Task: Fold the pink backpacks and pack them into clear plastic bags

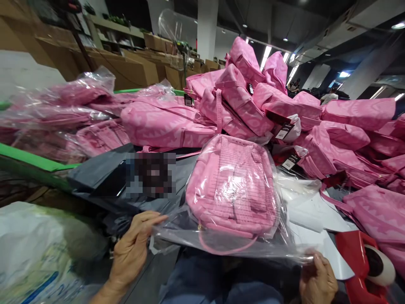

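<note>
The left hand (131,253) pinches the near left edge of the clear bag (228,242), and the right hand (318,280) grips its near right corner. Between and just beyond them, the pink backpack (232,190) lies inside. Right of the right hand sits a red tape dispenser (363,266).

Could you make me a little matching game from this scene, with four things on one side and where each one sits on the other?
Things:
1. bagged pink backpack
2. red tape dispenser
3. left hand
4. unbagged pink backpacks

Places:
A. heaped up at the back right
B. bottom right corner
C. centre, inside a clear plastic bag
D. gripping the clear bag's near left edge

Pairs: 1-C, 2-B, 3-D, 4-A
</note>
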`<state>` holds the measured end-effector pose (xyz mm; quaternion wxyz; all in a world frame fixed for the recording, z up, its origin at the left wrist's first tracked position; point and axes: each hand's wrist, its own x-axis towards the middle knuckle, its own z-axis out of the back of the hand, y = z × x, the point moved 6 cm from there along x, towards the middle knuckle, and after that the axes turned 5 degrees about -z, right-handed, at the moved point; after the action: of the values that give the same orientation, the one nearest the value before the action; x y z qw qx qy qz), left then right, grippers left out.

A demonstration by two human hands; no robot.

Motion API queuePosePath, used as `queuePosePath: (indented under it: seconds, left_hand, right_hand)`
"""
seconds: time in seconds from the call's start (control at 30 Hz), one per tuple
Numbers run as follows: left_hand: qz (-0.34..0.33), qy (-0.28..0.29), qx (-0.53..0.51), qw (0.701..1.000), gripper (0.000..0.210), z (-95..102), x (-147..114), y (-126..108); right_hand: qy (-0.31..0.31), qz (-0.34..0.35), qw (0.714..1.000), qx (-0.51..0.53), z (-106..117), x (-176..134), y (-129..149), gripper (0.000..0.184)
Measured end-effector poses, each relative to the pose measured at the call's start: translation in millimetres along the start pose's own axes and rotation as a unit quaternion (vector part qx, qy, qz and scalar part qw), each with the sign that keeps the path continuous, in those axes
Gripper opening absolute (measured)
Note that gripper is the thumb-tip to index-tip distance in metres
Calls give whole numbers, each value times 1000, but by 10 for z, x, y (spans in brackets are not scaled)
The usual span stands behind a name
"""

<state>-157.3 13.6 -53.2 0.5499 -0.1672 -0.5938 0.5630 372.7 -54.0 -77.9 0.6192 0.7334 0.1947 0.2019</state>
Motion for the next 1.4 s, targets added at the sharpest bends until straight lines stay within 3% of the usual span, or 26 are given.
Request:
queuePosePath:
  seconds: [0.07,0.13,0.27,0.4,0.5,0.6,0.67,0.73,0.8,0.87,1.1,1.23,1.4]
  left_hand:
    - [-54,-8,14,998,54,17,52,-108]
    - [-68,17,14,997,59,11,97,-129]
    - [35,92,48,994,74,-84,109,98]
    - [107,133,124,977,71,-156,106,286]
    - [19,83,205,975,60,-108,175,59]
    - [-197,-30,278,940,40,-139,109,-568]
    - [-319,-8,262,911,38,-367,-30,-964]
    - [-372,70,220,899,46,-664,-146,-1217]
    - [-371,131,213,895,58,-902,-197,-1327]
    - [-356,160,241,889,58,-1021,-198,-1342]
    - [-357,185,298,866,34,-916,-263,-1281]
    - [-340,199,255,883,14,-891,-308,-1260]
    - [-338,239,198,888,17,-959,-163,-1251]
  right_hand:
    - [-1,12,998,-57,-76,19,-27,44]
    - [21,41,988,-150,-164,22,14,54]
    - [99,-2,977,-187,-314,20,39,67]
    - [133,-49,971,-194,-362,33,25,71]
    - [103,-48,975,-191,-279,50,18,69]
    - [77,-53,975,-200,-196,54,-12,70]
    - [71,-52,972,-219,-177,55,-27,72]
    - [67,-44,969,-235,-182,54,-22,73]
    - [70,-34,969,-233,-207,43,3,73]
    - [79,-31,972,-220,-242,15,37,74]
    - [60,-26,982,-175,-299,-84,126,72]
    - [62,-23,987,-145,-281,-59,48,71]
    - [74,-24,990,-118,-251,-36,-47,63]
